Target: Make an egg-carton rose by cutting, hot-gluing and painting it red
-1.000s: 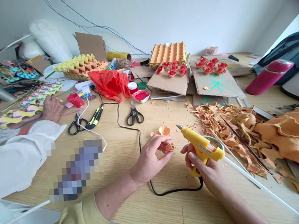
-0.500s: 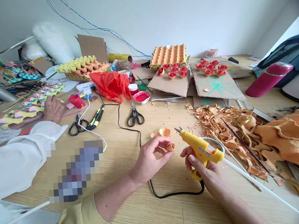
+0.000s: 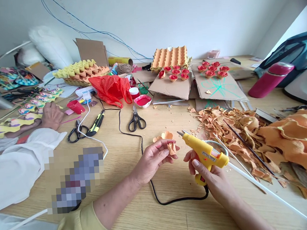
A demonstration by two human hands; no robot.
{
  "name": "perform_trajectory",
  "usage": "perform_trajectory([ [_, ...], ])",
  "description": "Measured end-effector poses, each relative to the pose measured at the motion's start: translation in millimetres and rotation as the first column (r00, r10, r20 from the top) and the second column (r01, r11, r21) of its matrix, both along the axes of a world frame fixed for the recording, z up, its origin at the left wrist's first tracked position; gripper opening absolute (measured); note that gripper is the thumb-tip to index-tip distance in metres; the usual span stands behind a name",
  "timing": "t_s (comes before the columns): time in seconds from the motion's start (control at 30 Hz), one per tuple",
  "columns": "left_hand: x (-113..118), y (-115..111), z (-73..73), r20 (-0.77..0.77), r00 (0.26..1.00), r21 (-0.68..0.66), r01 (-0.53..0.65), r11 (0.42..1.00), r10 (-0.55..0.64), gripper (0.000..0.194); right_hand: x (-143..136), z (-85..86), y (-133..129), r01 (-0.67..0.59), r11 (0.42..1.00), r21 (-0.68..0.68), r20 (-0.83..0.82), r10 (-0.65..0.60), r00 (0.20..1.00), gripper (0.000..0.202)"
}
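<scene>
My left hand (image 3: pixel 152 159) pinches a small rolled flower bud (image 3: pixel 172 149) of orange egg-carton pulp, tilted so that its side and base show. In my right hand (image 3: pixel 206 169) is a yellow hot glue gun (image 3: pixel 204 150), gripped by its handle, with the nozzle pointing up and left. A white glue stick or rod appears at its back end. The nozzle is close to the bud but apart from it. Just beyond my left fingers lie cut orange petal pieces (image 3: pixel 167 135) on the wooden table (image 3: pixel 134 214).
Orange pulp scraps (image 3: pixel 222 127) and egg cartons (image 3: pixel 291 137) crowd the right. Red flowers stand on cardboard (image 3: pixel 172 86) at the back. Scissors (image 3: pixel 136 121), a red paint dish (image 3: pixel 142 101) and a utility knife (image 3: pixel 96 123) lie ahead. A co-worker's hand (image 3: pixel 52 115) rests at left.
The fingers of my left hand have turned the bud, so its side now shows rather than its spiral top. The glue gun stays nearly in place. The whole view has shifted slightly.
</scene>
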State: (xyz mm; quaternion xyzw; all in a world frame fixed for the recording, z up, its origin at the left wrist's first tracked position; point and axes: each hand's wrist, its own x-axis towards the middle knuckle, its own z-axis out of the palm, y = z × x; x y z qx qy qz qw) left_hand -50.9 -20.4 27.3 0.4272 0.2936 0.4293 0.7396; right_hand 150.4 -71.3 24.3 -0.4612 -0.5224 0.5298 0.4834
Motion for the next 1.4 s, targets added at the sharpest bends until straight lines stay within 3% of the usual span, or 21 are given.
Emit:
perform_trajectory([
  [0.13,0.9,0.5,3.1,0.023,1.000,-0.040,-0.001,0.999,0.002,0.030,-0.3,0.6,-1.2,-0.016,1.000,0.006,-0.004,0.016,1.000,0.026],
  [0.43,3.3,1.4,1.9,-0.120,0.990,0.094,-0.062,0.994,0.073,0.038,2.7,-2.1,0.4,-0.010,1.000,0.009,0.049,0.010,0.999,0.027],
  [0.67,-1.0,1.8,5.7,-0.013,1.000,-0.029,-0.013,0.999,0.013,0.038,7.5,-11.4,0.4,-0.015,0.998,-0.064,0.006,0.015,1.000,0.025],
  [1.0,-1.0,1.3,3.2,-0.080,0.996,0.110,-0.038,0.993,0.047,0.032,7.7,-9.1,-1.1,-0.018,0.999,-0.037,-0.028,0.017,0.999,0.023],
  [1.27,-2.2,5.8,3.5,-0.112,0.981,0.219,-0.133,0.967,0.160,0.031,17.9,-11.5,-5.7,-0.128,0.990,0.060,-0.014,0.129,0.992,0.036],
  [1.4,-2.9,7.2,4.5,-0.069,0.987,0.222,-0.130,0.966,0.148,0.027,19.3,-13.9,-7.6,-0.168,0.986,-0.022,0.028,0.169,0.985,0.035],
])
